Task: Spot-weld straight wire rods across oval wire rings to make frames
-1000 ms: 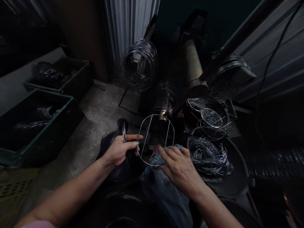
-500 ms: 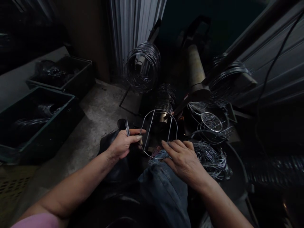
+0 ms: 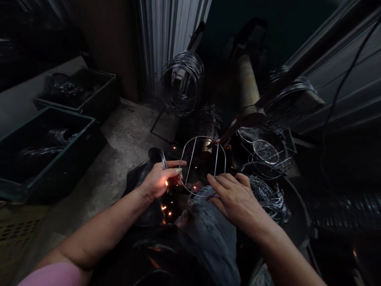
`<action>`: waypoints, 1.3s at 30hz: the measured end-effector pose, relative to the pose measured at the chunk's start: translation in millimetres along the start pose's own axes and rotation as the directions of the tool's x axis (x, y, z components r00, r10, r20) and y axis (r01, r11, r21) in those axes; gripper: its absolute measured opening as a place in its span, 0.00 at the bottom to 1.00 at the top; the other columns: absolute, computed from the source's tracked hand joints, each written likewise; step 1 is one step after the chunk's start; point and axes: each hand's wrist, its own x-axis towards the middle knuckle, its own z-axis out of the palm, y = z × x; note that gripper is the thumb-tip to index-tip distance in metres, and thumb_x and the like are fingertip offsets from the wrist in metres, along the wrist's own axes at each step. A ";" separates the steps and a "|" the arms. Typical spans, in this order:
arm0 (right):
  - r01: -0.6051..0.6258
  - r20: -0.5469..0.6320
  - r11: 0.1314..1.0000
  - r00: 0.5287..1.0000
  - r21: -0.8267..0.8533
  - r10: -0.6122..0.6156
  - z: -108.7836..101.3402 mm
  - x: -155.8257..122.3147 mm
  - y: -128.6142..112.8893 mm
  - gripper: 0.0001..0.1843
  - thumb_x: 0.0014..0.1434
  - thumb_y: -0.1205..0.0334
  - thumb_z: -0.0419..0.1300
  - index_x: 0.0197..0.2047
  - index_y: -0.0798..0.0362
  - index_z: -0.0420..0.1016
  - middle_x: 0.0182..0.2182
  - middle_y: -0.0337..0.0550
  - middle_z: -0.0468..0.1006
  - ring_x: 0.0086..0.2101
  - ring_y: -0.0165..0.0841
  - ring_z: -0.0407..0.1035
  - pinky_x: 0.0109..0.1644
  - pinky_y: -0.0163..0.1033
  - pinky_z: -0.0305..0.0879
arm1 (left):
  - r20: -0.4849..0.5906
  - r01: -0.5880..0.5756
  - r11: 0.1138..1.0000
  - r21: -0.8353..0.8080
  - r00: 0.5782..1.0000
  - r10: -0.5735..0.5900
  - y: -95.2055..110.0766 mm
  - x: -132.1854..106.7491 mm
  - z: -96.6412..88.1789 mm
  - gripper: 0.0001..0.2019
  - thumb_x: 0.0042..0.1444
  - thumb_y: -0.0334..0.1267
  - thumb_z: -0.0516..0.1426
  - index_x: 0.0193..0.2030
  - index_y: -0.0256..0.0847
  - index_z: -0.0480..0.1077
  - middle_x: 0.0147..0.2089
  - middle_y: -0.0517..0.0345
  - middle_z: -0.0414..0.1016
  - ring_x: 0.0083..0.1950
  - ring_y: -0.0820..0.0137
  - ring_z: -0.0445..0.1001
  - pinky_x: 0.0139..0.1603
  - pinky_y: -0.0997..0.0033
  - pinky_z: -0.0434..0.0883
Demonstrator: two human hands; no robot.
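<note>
Dim metal workshop, wire coil (image 3: 197, 75), sparks (image 3: 170, 213)

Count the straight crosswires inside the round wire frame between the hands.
2: the left crosswire is nearer the left hand, the right crosswire nearer the right hand, which may hide its lower end. No others seem hidden.

With our left hand (image 3: 156, 179) we pinch the wire ring (image 3: 191, 160); our right hand (image 3: 233, 194) is at its opposite side; orange sparks (image 3: 170, 213) scatter nearby.

Dim corrugated wall (image 3: 166, 31), grey floor (image 3: 125, 131), perhaps concrete
</note>
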 end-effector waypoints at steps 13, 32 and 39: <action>0.369 0.177 0.916 0.923 -0.155 -0.342 -9.9 121.9 -35.0 0.08 0.54 0.67 0.54 0.29 0.53 0.75 0.31 0.45 0.76 0.36 0.37 0.63 0.35 0.42 0.49 | -0.052 0.082 0.958 -0.275 0.994 -0.100 -32.8 -17.0 -19.6 0.19 0.54 0.49 0.53 0.42 0.35 0.71 0.32 0.52 0.73 0.32 0.69 0.74 0.29 0.73 0.68; -0.377 0.105 0.262 0.722 0.888 0.684 49.1 16.6 15.8 0.17 0.48 0.49 0.61 0.25 0.56 0.71 0.15 0.33 0.63 0.18 0.24 0.56 0.21 0.30 0.52 | -0.066 0.014 0.972 0.233 0.998 0.002 -11.3 -0.3 7.6 0.18 0.45 0.36 0.61 0.44 0.34 0.73 0.24 0.56 0.72 0.22 0.75 0.70 0.25 0.75 0.66; -0.376 0.091 0.273 0.715 0.885 0.693 40.8 28.7 29.7 0.17 0.48 0.49 0.60 0.22 0.55 0.69 0.13 0.32 0.62 0.17 0.24 0.57 0.20 0.30 0.53 | -0.065 -0.016 0.975 0.220 0.997 0.031 -1.3 11.3 16.3 0.18 0.44 0.35 0.61 0.44 0.33 0.73 0.23 0.57 0.71 0.22 0.75 0.69 0.24 0.75 0.66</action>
